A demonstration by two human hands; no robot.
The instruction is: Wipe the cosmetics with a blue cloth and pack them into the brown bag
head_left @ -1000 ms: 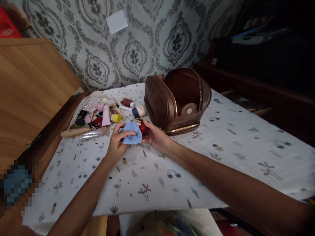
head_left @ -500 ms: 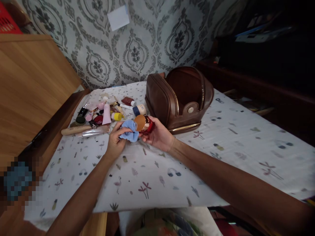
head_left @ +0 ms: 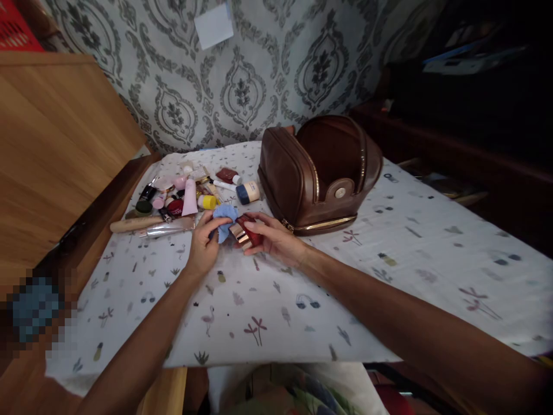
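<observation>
My left hand (head_left: 204,242) grips a crumpled light blue cloth (head_left: 225,222). Just right of it, my right hand (head_left: 276,236) holds a small red jar with a shiny gold lid (head_left: 247,232), tilted so that the lid points down and left toward the cloth. Whether cloth and jar touch, I cannot tell. Behind my right hand stands a brown leather toiletry bag (head_left: 285,173), its top unzipped and gaping. A blue and cream jar (head_left: 247,193) lies on its side between the bag and a heap of cosmetics.
Cosmetics lie heaped at the left, among them a pink tube (head_left: 189,197), a yellow-capped bottle (head_left: 207,202) and a wooden-handled brush (head_left: 136,223). Beneath everything is a white patterned cloth (head_left: 276,323). A wooden panel (head_left: 64,144) borders the left, and a patterned wall (head_left: 242,95) the back.
My right hand has turned the red jar over, so its gold lid now faces down and left instead of up. My left hand keeps the cloth beside it. The view has shifted slightly.
</observation>
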